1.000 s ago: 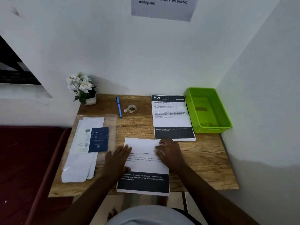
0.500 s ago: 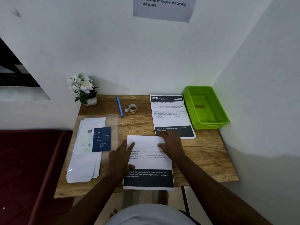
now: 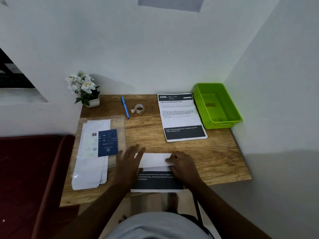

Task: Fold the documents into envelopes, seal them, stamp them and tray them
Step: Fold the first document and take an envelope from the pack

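A printed document [image 3: 156, 182] lies at the front edge of the wooden desk [image 3: 221, 159], its top part folded down toward me as a white flap [image 3: 154, 159]. My left hand [image 3: 128, 162] lies flat with straight fingers on the flap's left end. My right hand [image 3: 183, 163] presses the flap's right end, fingers bent over its edge. A second printed document [image 3: 181, 116] lies at the back right. A clear pack of white envelopes [image 3: 95, 152] with a blue card lies at the left. A roll of stamps [image 3: 139, 109] sits at the back. The green tray [image 3: 218, 122] stands in the right corner.
A blue pen [image 3: 125, 109] lies beside the stamp roll. A small pot of white flowers [image 3: 85, 88] stands at the back left corner. White walls close the desk behind and on the right. A dark red surface [image 3: 29, 169] lies to the left.
The document's top part has been folded further down toward me. Both hands moved with it and now press the flap's ends. The camera tilted, so the desk looks lower.
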